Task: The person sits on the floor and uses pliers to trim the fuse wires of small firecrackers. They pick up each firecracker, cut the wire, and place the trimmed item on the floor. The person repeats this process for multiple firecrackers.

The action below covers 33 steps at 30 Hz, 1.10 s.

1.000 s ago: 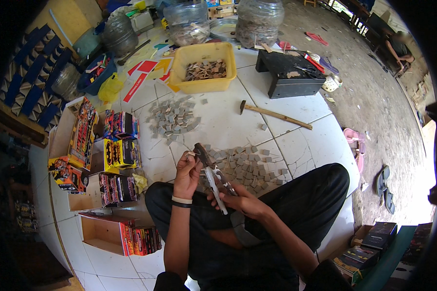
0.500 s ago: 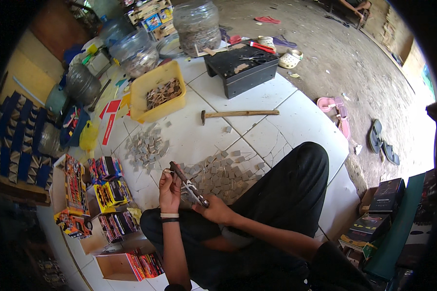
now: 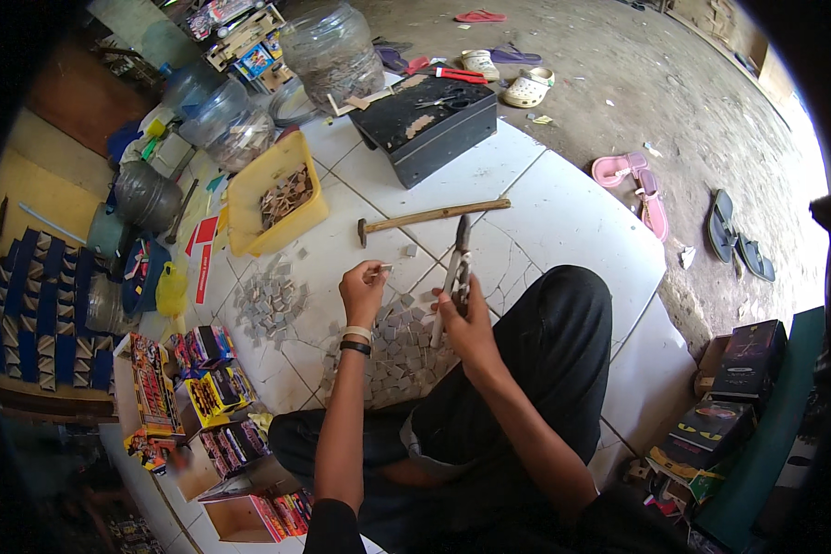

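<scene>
My left hand (image 3: 362, 294) is closed in a pinch on a small grey square piece (image 3: 385, 268), held above the tiles. To its right, my right hand (image 3: 468, 328) grips what looks like a pair of pliers (image 3: 459, 251), dark jaws pointing up and pale handles in my palm. The jaws are apart from the left hand. Below both hands lies a spread of small grey square pieces (image 3: 397, 346), some with thin pale stems. Farther left is a second heap of grey squares (image 3: 270, 300).
A hammer (image 3: 434, 220) lies beyond my hands, near a yellow tub (image 3: 277, 226) of brown scraps. Behind it stands a black stool (image 3: 429, 138) with scissors (image 3: 448, 100) on top. Boxes of colourful packets (image 3: 217, 388) sit at left, dark boxes (image 3: 725, 415) at right.
My right hand has swung the pliers up and to the right, away from the left hand. My left hand has risen slightly and moved right, still pinching a small piece.
</scene>
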### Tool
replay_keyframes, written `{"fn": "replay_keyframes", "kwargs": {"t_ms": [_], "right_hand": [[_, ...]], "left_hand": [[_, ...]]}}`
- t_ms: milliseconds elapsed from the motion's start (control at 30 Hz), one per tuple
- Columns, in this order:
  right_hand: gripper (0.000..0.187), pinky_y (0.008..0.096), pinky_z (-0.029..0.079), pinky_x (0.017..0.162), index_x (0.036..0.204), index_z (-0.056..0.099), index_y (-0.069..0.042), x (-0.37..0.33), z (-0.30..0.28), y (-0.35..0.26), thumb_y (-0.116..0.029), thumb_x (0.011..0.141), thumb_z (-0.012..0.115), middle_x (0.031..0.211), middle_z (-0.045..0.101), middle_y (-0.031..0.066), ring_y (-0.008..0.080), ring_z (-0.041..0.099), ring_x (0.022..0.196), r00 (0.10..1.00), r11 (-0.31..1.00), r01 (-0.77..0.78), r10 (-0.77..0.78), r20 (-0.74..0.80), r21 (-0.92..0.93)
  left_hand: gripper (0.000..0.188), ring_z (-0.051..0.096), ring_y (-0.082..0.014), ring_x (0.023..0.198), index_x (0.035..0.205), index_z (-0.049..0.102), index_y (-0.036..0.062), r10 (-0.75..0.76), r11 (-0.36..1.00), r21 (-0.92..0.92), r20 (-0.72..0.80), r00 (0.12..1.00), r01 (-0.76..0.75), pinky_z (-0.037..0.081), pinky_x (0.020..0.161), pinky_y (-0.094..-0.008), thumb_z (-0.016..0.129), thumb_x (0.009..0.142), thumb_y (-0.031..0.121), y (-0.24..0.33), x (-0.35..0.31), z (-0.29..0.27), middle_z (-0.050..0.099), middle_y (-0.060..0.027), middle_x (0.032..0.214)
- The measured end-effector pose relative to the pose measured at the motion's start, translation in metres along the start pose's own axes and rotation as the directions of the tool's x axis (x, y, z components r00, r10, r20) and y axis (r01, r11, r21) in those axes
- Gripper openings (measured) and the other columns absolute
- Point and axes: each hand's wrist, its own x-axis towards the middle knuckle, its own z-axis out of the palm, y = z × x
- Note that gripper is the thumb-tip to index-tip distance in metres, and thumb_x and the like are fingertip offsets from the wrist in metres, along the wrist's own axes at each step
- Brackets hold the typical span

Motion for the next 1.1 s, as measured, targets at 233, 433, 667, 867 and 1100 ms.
{"fn": "replay_keyframes", "kwargs": {"t_ms": [233, 433, 667, 867, 1100], "right_hand": [[0.068, 0.0374, 0.058, 0.086, 0.164, 0.021, -0.013, -0.009, -0.028, -0.05, -0.002, 0.106, 0.055, 0.131, 0.065, 0.0124, 0.0222, 0.068, 0.111, 0.909, 0.857, 0.084, -0.275, 0.313, 0.508], [0.046, 0.0308, 0.052, 0.082, 0.151, 0.048, -0.006, -0.011, -0.008, -0.03, -0.014, 0.106, 0.06, 0.107, 0.065, 0.0031, 0.0119, 0.062, 0.093, 0.978, 0.994, -0.043, 0.021, 0.207, 0.102], [0.045, 0.0294, 0.049, 0.092, 0.144, 0.052, 0.001, -0.006, -0.002, -0.001, -0.005, 0.1, 0.062, 0.11, 0.067, 0.0075, 0.0153, 0.064, 0.097, 0.911, 0.972, 0.033, -0.124, 0.393, 0.231], [0.053, 0.0377, 0.054, 0.094, 0.149, 0.044, 0.003, -0.009, 0.01, 0.031, 0.002, 0.098, 0.058, 0.115, 0.071, 0.0203, 0.0253, 0.07, 0.108, 0.961, 0.931, 0.21, -0.14, 0.239, -0.299], [0.083, 0.0483, 0.051, 0.09, 0.161, 0.032, -0.013, -0.032, 0.031, 0.046, 0.014, 0.086, 0.055, 0.118, 0.067, 0.0311, 0.0515, 0.064, 0.111, 0.843, 0.833, 0.403, -0.177, 0.508, -0.378]], "left_hand": [[0.032, 0.065, -0.036, 0.09, 0.107, 0.065, 0.0027, 0.222, 0.921, 0.344, -0.073, 0.972, -0.184, 0.053, 0.081, -0.0467, 0.081, 0.08, 0.009, 0.003, -0.038, 0.033, 0.066, -0.016, 0.098], [0.025, 0.061, -0.0411, 0.093, 0.1, 0.061, 0.0029, 0.314, 0.862, 0.389, 0.093, 0.945, -0.325, 0.049, 0.084, -0.0503, 0.075, 0.083, 0.015, -0.006, -0.046, 0.038, 0.062, -0.0193, 0.098], [0.022, 0.065, -0.0172, 0.084, 0.112, 0.07, 0.0007, 0.202, 0.976, -0.058, -0.119, 0.972, -0.21, 0.054, 0.076, -0.0314, 0.064, 0.091, 0.0, 0.006, -0.057, 0.006, 0.067, -0.0084, 0.095], [0.021, 0.06, -0.0091, 0.081, 0.116, 0.071, 0.0011, -0.049, 0.963, -0.269, -0.285, 0.957, -0.031, 0.051, 0.077, -0.0254, 0.071, 0.095, 0.004, 0.004, -0.093, -0.043, 0.068, -0.0003, 0.095], [0.021, 0.062, -0.0074, 0.086, 0.114, 0.072, -0.0018, -0.141, 0.905, -0.415, -0.503, 0.853, -0.095, 0.049, 0.077, -0.0227, 0.076, 0.094, 0.004, -0.022, -0.122, -0.061, 0.07, -0.0006, 0.094]]}}
